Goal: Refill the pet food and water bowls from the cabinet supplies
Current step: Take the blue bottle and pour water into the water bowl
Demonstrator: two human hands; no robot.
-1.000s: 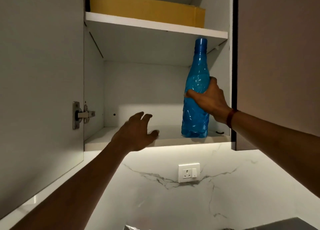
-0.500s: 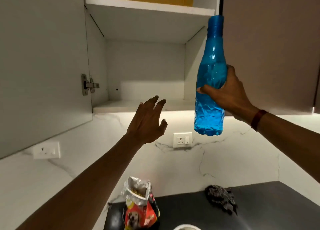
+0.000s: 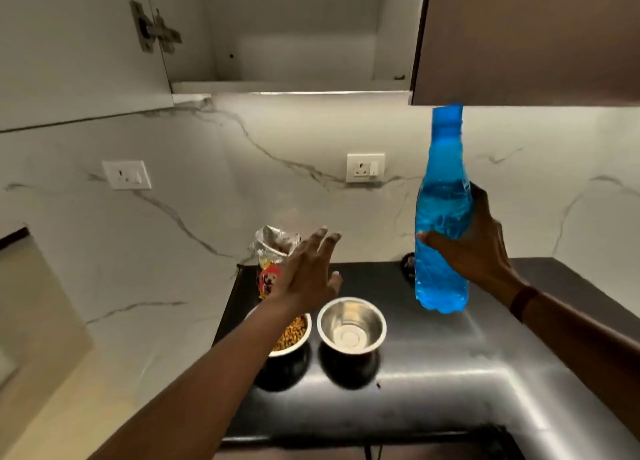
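My right hand (image 3: 479, 251) grips a tall blue water bottle (image 3: 443, 196) upright in the air, right of the bowls, cap on. My left hand (image 3: 306, 272) hovers open, fingers spread, above the left bowl. An empty steel bowl (image 3: 351, 324) stands on the dark counter (image 3: 450, 373). Beside it on the left, a bowl of brown kibble (image 3: 292, 333) is partly hidden by my left forearm. An opened pet food bag (image 3: 272, 255) stands behind that bowl against the wall.
The wall cabinet (image 3: 294, 87) above is open, its door (image 3: 79, 43) swung to the left. A dark small object (image 3: 408, 262) lies at the back of the counter behind the bottle. Two wall sockets (image 3: 365, 167) sit on the marble backsplash.
My right hand has lifted the blue bottle out of the cabinet and brought it down towards the counter. My left hand has dropped from the shelf edge to above the bowls. The view has tilted downward.
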